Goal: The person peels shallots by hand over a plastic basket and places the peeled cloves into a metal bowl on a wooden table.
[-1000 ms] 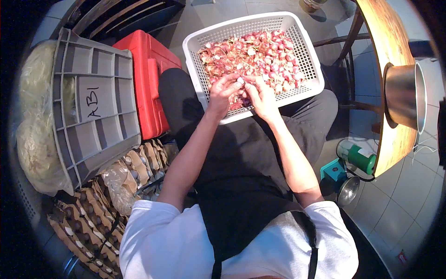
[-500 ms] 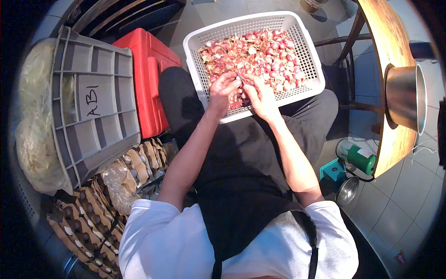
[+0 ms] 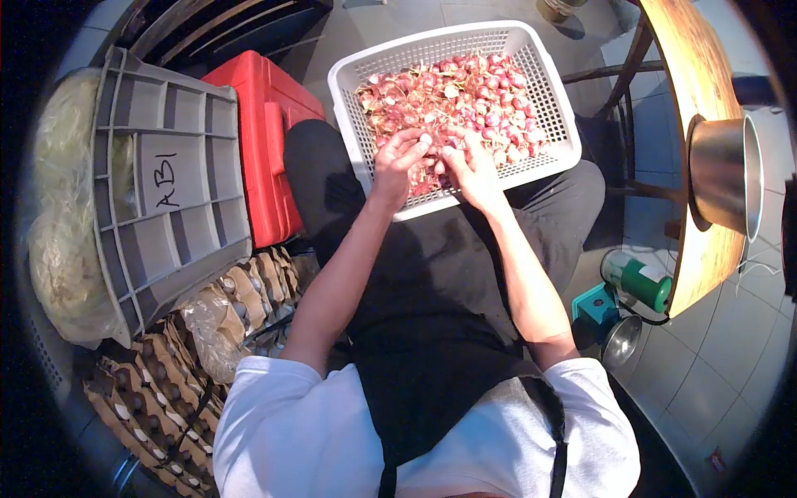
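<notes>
A white plastic basket (image 3: 452, 35) rests across my lap, holding a heap of small red shallots (image 3: 498, 108) with papery skins and dry stems. Above its near side, my left hand (image 3: 398, 166) is closed in a pinch, with a small pale shallot (image 3: 426, 139) at its fingertips. My right hand (image 3: 473, 170) is beside it, slightly apart, thumb and forefinger pressed together; whatever they hold is too small to name. More shallots show below and between the two hands.
To the left stand a grey crate (image 3: 170, 178), a red plastic box (image 3: 266, 141) and egg trays (image 3: 158, 398). On the right, a wooden table (image 3: 706, 66) bears a metal pot (image 3: 726, 178). A green canister (image 3: 643, 282) lies beneath it.
My hands have drawn slightly apart, the right one shifting a little to the right. My left hand stays almost in place. The basket has barely moved.
</notes>
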A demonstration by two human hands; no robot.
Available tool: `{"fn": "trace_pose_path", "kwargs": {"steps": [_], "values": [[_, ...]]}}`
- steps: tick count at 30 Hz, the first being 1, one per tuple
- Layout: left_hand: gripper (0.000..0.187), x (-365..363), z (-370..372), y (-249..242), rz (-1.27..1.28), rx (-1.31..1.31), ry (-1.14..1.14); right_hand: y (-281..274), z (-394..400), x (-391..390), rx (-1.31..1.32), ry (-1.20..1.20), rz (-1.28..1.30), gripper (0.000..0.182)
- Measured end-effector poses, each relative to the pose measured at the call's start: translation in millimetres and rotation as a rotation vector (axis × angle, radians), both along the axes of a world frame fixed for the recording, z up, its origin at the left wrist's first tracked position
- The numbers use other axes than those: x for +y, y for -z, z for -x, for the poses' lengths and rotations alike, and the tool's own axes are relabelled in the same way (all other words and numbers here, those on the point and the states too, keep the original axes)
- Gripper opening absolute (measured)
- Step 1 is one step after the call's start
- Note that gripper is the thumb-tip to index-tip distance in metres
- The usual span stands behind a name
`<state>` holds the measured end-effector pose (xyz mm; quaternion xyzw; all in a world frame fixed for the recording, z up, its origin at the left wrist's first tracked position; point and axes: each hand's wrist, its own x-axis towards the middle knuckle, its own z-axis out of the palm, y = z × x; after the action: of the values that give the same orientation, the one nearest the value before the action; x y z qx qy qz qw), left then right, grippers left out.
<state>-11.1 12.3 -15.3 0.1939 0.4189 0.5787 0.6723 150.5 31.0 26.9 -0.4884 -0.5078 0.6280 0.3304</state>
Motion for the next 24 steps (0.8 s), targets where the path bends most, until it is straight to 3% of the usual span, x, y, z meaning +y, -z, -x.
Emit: {"fn": "trace_pose_path", "kwargs": {"steps": [12, 24], "values": [[0.025, -0.6, -0.6, -3.3, 0.022, 0.006, -0.041, -17.1, 1.2, -2.5, -0.06, -0.106, 0.027, 0.039], [0.023, -0.4, -0.3, -3.7, 0.026, 0.024, -0.033, -6.6, 6.0, -6.3, -0.119, -0.053, -0.136, 0.036]]}}
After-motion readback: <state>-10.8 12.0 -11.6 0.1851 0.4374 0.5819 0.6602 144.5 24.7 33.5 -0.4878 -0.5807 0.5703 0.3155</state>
